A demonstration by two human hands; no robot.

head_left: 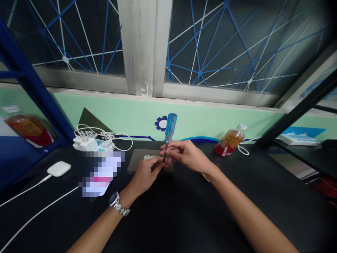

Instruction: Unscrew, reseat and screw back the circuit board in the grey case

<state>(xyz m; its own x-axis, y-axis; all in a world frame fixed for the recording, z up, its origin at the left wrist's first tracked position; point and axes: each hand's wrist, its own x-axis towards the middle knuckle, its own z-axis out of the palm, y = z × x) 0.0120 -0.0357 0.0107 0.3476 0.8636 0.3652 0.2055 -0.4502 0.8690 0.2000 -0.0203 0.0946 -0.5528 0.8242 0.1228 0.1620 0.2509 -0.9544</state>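
Observation:
A screwdriver (171, 125) with a clear blue handle stands nearly upright at the middle, its handle up and its thin dark shaft down. My right hand (189, 155) pinches the shaft just below the handle. Lower down, the fingertips of my left hand (147, 174) close around the shaft near its tip. The tip itself is hidden by my fingers. Behind and below both hands lies a flat, dark grey-brown box-like object (135, 159), partly covered by them, with a small pale patch on its top.
A lit phone (104, 175), blurred out, lies left of my hands. Beyond it sits a power strip (101, 144) with white plugs and cables. A white earbud case (59, 169) is farther left. At the right stands a drink bottle (229, 141), tilted in view. Shelf frames flank the black desk (205, 218).

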